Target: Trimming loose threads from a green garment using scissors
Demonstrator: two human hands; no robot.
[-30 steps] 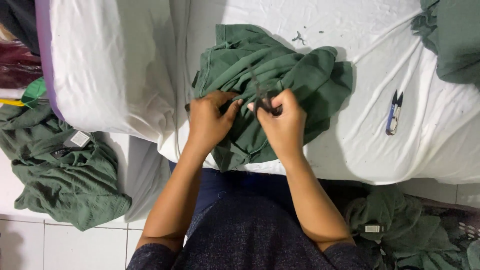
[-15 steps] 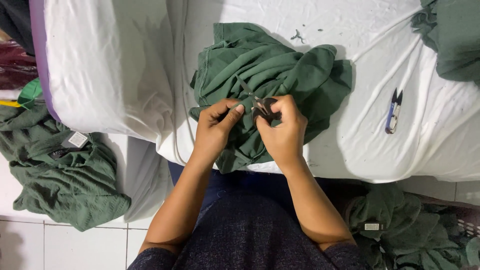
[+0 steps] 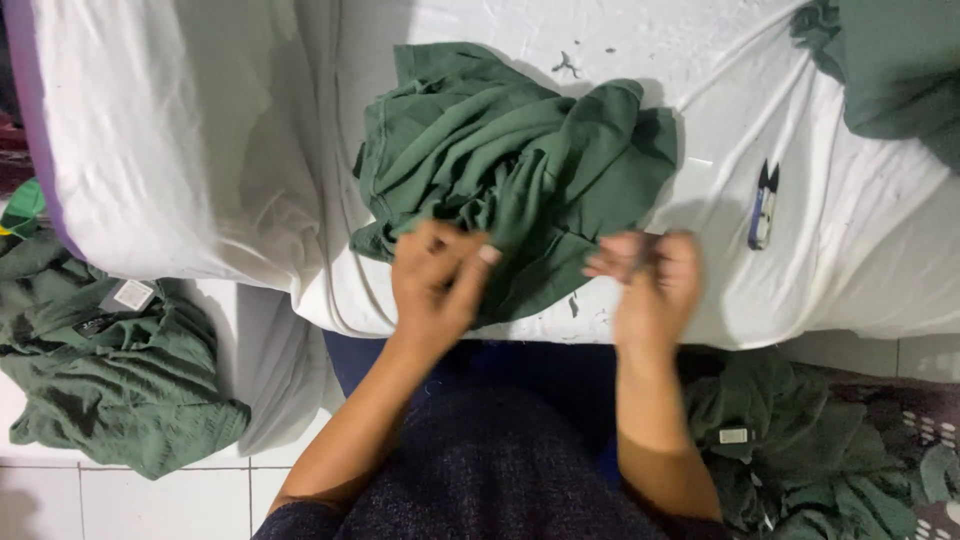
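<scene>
A crumpled dark green garment [image 3: 510, 170] lies on a table covered with a white sheet [image 3: 200, 130]. My left hand [image 3: 435, 280] pinches a fold at the garment's near edge. My right hand [image 3: 650, 285] is off the garment to its right, over the sheet's near edge. It is blurred, with fingers pinched on a small dark thing that I cannot make out. A small blue thread snip [image 3: 762, 205] lies on the sheet, just right of my right hand and apart from it.
Green garments with white labels lie heaped on the tiled floor at the left [image 3: 110, 370] and at the lower right [image 3: 790, 450]. Another green garment [image 3: 890, 70] lies at the sheet's far right corner. Thread scraps [image 3: 566, 65] dot the sheet.
My right hand has come off the garment and moved right, toward the blue snip. My left hand stays pinching the garment's near edge.
</scene>
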